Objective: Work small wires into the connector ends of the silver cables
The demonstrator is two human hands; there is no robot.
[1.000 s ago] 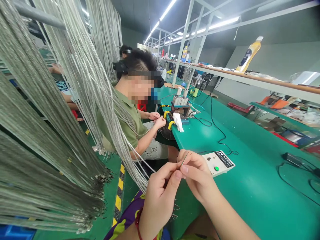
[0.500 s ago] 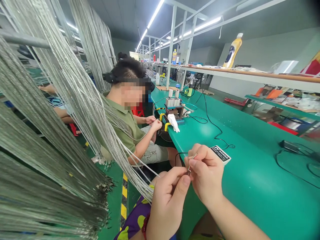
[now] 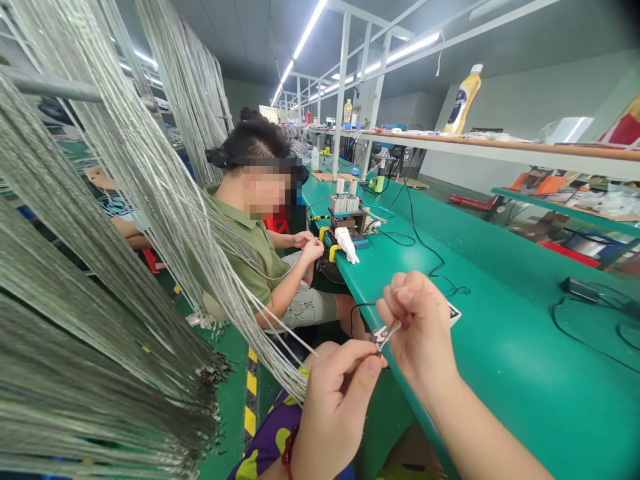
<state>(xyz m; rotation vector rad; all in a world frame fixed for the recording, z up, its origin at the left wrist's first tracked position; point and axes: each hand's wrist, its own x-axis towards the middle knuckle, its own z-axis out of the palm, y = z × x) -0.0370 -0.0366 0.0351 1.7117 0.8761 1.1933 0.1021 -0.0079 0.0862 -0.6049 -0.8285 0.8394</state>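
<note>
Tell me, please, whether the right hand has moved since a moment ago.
Yes; the right hand has shifted rightward in view, now covering more of the control box.

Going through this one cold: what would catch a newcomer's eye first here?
Probably the thick curtain of silvery strands hanging down the left side, with a person in a green shirt seated beside it. Next, the long green table filling the right. In front, the left hand pinches thin wires, the right hand close by.
</note>
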